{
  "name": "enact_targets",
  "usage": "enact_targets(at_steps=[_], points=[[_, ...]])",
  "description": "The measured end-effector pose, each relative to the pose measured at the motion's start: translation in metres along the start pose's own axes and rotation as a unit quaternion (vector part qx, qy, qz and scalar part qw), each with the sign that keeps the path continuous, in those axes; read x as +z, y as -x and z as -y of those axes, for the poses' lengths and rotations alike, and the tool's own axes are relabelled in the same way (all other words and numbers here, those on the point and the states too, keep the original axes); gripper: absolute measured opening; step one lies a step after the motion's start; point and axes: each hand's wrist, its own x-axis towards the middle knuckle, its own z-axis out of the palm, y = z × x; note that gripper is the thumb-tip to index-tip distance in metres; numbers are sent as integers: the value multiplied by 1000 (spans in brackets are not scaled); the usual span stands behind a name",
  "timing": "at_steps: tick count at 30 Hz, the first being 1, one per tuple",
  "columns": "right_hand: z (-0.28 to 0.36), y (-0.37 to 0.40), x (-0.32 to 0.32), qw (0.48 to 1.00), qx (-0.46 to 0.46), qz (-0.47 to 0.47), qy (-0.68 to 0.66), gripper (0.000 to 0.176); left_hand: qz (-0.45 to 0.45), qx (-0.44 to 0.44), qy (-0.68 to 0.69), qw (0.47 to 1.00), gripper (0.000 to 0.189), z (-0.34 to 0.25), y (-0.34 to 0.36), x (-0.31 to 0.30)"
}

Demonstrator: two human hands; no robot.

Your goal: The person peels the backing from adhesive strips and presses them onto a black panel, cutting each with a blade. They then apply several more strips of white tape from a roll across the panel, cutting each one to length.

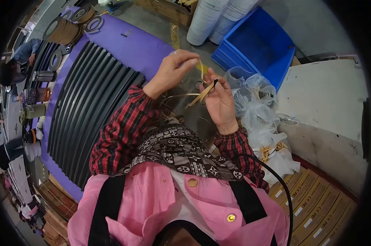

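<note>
My left hand is raised in front of me, thumb and forefinger pinched on the upper end of a thin pale-yellow strip. Facing it, palm up, my right hand is closed on several tan strips, which stick out toward the lower left. A small black piece shows at its fingertips. To the left, a row of long dark grey strips lies side by side on the purple table.
A blue bin stands at upper right beside white rolls. Clear plastic bags lie right of my hands, near a white board. Cardboard boxes are at lower right. Tape rolls and a co-worker are at left.
</note>
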Motion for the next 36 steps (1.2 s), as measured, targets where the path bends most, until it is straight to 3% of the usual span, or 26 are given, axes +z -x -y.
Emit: enact_targets(at_steps=[1,2,5,7,8,10,11,13,16,21,24,26,28,30,31,32,34,36], points=[[1,2,-1,1000,2,-3,4,14,52,-64,95,992,22,-4,13,3],[0,3,0,1000,0,10,-2,14,97,0,96,991,21,-7,23,9],[-9,2,0,999,-7,38,1,14,84,52,-36,994,18,-7,42,27],[-12,7,-1,998,-7,56,24,14,45,-67,140,987,16,0,49,36],[-12,8,0,999,-5,43,24,14,56,-80,183,978,13,-4,50,34],[-12,9,0,997,-7,70,34,14,72,-77,124,987,11,0,55,29],[-12,7,-1,996,-15,84,34,14,39,19,14,999,12,-3,54,29],[-4,3,1,995,-11,90,31,14,14,103,-130,986,13,-16,49,26],[13,0,16,994,-2,107,28,14,11,105,-119,987,13,-35,45,29],[27,-5,26,985,-105,135,8,12,2,109,-72,991,17,-42,45,26],[35,-13,32,973,-167,161,-12,12,-88,138,-112,980,21,-31,53,23],[41,-16,28,968,-202,151,21,10,-150,199,-251,935,23,-4,64,20],[33,-27,12,974,-187,93,88,11,-47,53,-274,959,26,30,85,23],[1,-43,-21,928,-152,16,340,13,-62,112,-306,943,23,55,115,35],[-22,-48,-45,915,-93,43,390,20,-9,63,-324,944,25,68,139,39],[-42,-54,-63,894,-34,72,440,27,44,10,-336,941,27,78,164,37],[-70,-60,-72,893,25,102,437,32,162,-209,-251,931,28,86,206,26],[-93,-69,-78,879,100,110,454,43,112,-307,-245,913,26,85,246,10]])
